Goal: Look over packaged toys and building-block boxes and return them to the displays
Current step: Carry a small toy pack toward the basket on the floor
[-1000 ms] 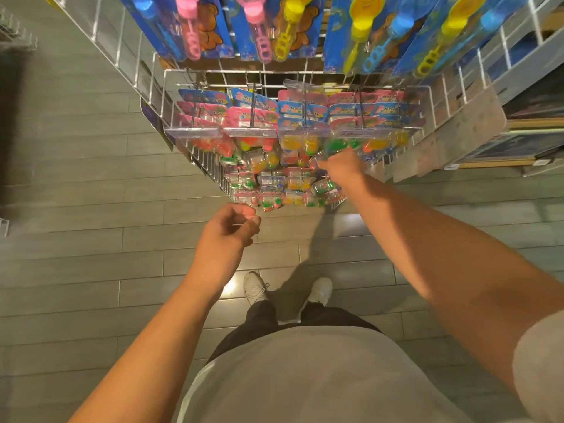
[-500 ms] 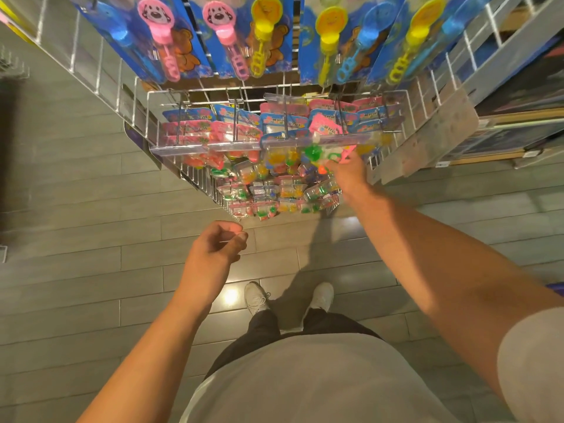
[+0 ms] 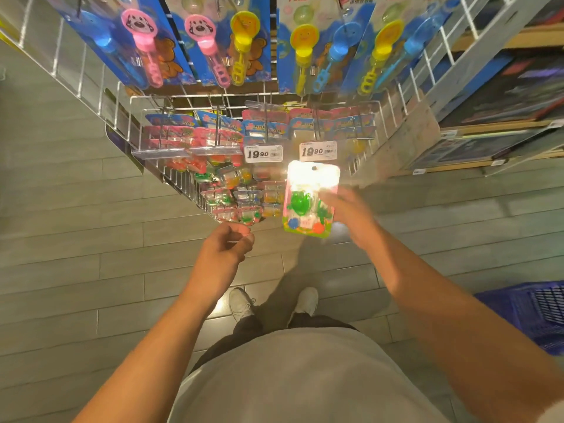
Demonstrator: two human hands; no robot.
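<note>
Toy pack [image 3: 309, 199] w/ green frog sits in right hand [image 3: 351, 215], grip pinching its right edge, just below the price tags [image 3: 318, 151]. Left hand [image 3: 227, 250] loosely curled, holding nothing. Tilt pack out of glare, check blister, then line hang-hole w/ peg.

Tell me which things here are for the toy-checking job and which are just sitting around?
For the job:
right hand
frog toy pack
hanging toy packs
bubble wand packs

Just around:
left hand, holding nothing
price tags
blue basket
white shoes
</note>
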